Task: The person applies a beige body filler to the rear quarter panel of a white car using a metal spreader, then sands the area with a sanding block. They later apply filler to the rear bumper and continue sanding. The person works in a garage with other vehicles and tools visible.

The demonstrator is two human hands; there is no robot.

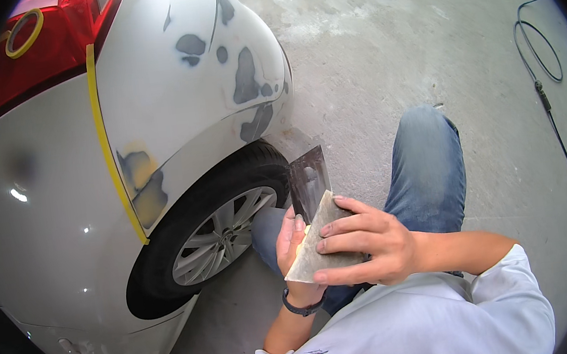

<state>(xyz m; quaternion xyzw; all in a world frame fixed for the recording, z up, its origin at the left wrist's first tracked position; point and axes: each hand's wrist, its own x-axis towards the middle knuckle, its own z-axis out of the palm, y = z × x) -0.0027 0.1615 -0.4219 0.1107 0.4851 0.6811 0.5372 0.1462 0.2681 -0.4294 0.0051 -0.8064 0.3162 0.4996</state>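
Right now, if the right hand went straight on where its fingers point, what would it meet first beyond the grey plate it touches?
Past the grey plate, the right hand would probably meet the left hand first; the car wheel lies farther along that line. Depth is unclear here.

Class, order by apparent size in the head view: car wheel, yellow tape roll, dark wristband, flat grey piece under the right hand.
1. Car wheel
2. Flat grey piece
3. Yellow tape roll and dark wristband: too alike in size to rank
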